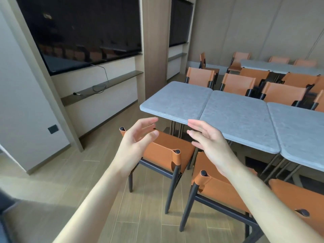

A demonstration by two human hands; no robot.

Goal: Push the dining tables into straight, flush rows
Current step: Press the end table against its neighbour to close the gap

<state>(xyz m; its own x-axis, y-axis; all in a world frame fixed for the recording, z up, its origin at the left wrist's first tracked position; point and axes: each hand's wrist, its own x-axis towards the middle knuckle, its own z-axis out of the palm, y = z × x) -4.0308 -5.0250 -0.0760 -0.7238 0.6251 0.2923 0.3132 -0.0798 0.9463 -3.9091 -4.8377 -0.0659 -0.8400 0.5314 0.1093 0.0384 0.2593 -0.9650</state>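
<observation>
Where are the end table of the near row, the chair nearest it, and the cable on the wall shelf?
end table [175, 100], head view, middle of its grey top.
nearest chair [168, 151], head view, orange backrest.
cable [100, 87], head view, coiled part on the shelf.

The right hand [209, 142] is covering part of the near edge of the tabletop [177, 100] ahead of it. Further right, the third tabletop [301, 130] is running off the frame edge. Chairs [228, 188] below both hands are hiding the table legs.
</observation>
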